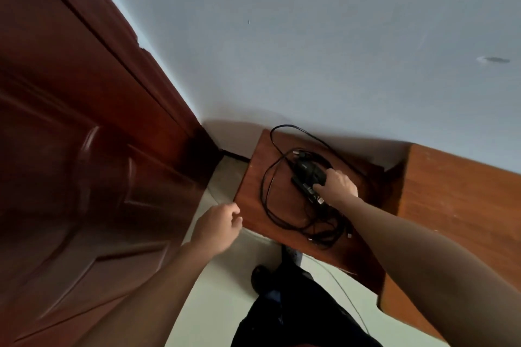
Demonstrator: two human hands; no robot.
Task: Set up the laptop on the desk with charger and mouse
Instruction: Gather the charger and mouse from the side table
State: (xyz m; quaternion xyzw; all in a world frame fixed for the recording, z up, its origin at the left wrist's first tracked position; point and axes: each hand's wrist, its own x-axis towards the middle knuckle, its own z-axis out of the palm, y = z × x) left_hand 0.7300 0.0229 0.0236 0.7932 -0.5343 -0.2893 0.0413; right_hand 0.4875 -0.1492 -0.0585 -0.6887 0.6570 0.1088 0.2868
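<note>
A black mouse [310, 170] lies on a low brown wooden stand [251, 194] against the wall, on top of a black charger brick [306, 190]. Loops of black cable [267, 194] spread around them. My right hand [337, 184] is closed over the near side of the mouse, fingers wrapped on it. My left hand [218, 227] hovers at the stand's left front corner, fingers loosely curled with nothing in them. No laptop is in view.
A dark red-brown wooden door [84, 163] fills the left. A taller wooden piece of furniture [456, 205] stands to the right of the stand. Pale floor tiles [225, 290], my dark trousers and shoe [260, 277], and a thin cable on the floor lie below.
</note>
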